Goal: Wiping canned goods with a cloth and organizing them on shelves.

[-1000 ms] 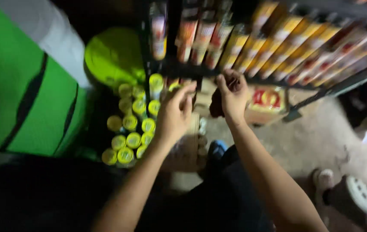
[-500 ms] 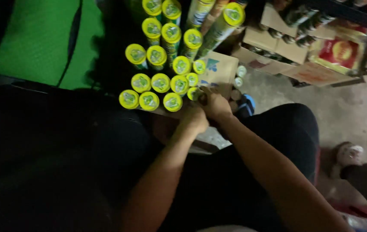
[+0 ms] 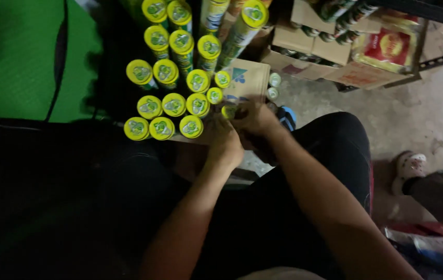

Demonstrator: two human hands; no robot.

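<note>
Grip: both hands are bunched together at the near edge of the cardboard box; the left hand is curled, knuckles up, and whether it holds anything cannot be told from above.
Right hand: the right hand is closed around a small yellow-capped can, of which only the cap shows past the fingers.
Where the can is: at the front corner of the box, just beside the last row of standing cans and touching the right hand.
Cans: a cluster of tall cans with yellow lids stands upright in rows, packed close, lids facing up; those farther back lean away toward the top of the view.
Box: brown cardboard, with a flap carrying a blue-green printed mark beside the cans.
Behind: more cardboard cartons and a red and yellow packet sit low on a dark metal shelf.
Left of the cans: a big green surface with a dark stripe.
Floor: bare grey concrete floor, stained.
Person: crouched, in dark trousers.
Other: someone else's foot in a pale shoe stands at the right, well apart from the hands.
</note>
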